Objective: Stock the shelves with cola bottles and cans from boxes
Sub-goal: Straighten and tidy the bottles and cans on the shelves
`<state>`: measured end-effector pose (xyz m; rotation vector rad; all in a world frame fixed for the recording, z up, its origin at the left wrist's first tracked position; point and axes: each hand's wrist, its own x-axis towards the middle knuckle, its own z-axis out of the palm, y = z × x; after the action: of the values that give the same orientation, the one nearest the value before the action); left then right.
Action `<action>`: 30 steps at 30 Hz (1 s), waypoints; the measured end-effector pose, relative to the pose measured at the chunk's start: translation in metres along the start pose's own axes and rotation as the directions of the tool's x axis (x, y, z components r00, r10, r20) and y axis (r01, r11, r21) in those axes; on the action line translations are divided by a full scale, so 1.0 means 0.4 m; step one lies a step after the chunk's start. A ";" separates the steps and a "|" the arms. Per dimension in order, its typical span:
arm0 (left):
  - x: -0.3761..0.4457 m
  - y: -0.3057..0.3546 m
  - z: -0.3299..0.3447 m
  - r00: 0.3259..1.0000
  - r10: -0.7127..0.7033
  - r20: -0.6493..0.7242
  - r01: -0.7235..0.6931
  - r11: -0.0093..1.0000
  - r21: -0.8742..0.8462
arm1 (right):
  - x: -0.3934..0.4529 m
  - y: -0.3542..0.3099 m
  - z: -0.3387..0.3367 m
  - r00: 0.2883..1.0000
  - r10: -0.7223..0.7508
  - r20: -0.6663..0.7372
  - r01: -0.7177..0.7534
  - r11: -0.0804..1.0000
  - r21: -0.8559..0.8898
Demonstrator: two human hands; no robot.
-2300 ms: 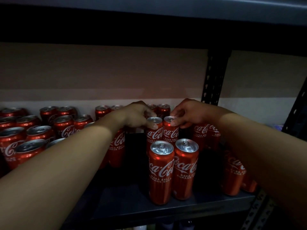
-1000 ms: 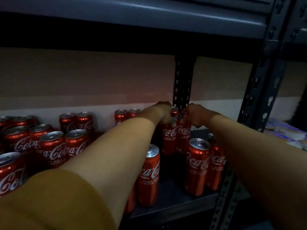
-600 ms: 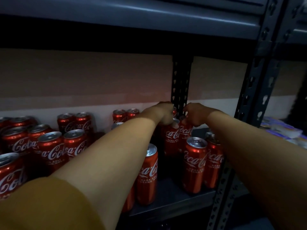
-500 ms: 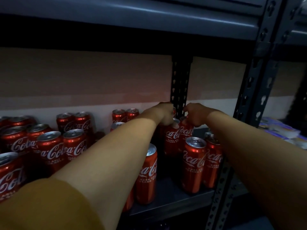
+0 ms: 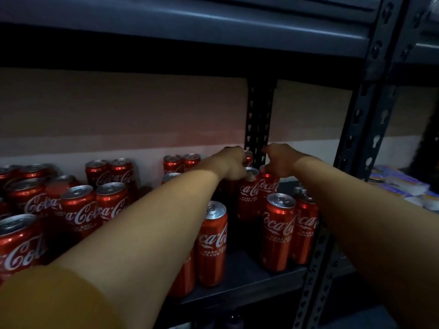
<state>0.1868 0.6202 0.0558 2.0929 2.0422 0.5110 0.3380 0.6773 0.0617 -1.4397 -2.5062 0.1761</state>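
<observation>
Dark metal shelf, dim light, pale wall behind.

Nearest item: mustard sleeve on my left forearm, low at the near edge.

Front-row slim red cola cans: one under my left forearm, a pair under my right forearm, silver tops, white script upright and facing me.

Stock to the left of my left arm: a block of shorter red cans, rows running back to the wall.

Left hand: fingers curled down over the top of a slim can, gripping it at the rim; can upright on the shelf.

Right hand: fingers curled over the top of the neighbouring slim can, gripping its rim; upright, touching the left-hand can side by side.

Beyond both hands: another can top against the wall, beside the perforated upright post.

Far to the right of my right arm: pale wrapped packs, blurred.
</observation>
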 end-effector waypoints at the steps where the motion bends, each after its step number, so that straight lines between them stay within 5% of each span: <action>1: -0.012 -0.010 -0.007 1.000 0.012 -0.021 -0.012 1.000 -0.018 | -0.006 -0.009 -0.003 0.999 -0.024 -0.022 0.024 1.000 0.004; 8: -0.175 -0.086 -0.064 0.994 0.032 -0.105 -0.054 0.974 -0.218 | -0.118 -0.129 -0.019 0.974 -0.221 -0.041 0.224 0.967 0.121; 13: -0.317 -0.126 -0.092 0.992 -0.016 -0.125 -0.006 0.985 -0.170 | -0.224 -0.198 -0.008 0.947 -0.315 0.055 0.284 0.908 0.307; 17: -0.414 -0.140 -0.114 0.996 -0.065 -0.064 0.051 0.978 -0.201 | -0.278 -0.225 0.002 0.923 -0.328 0.200 0.259 0.916 0.307; 22: -0.483 -0.149 -0.133 0.963 -0.154 0.220 0.217 0.928 -0.303 | -0.311 -0.230 0.025 0.916 -0.310 0.253 0.211 0.911 0.354; 30: -0.493 -0.149 -0.105 0.977 -0.129 0.170 0.188 0.897 -0.399 | -0.307 -0.225 0.038 0.922 -0.310 0.231 0.202 0.896 0.396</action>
<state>0.1157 0.4223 0.0495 1.6510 1.8128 0.6805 0.3184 0.5262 0.0488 -0.9773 -2.6694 0.8114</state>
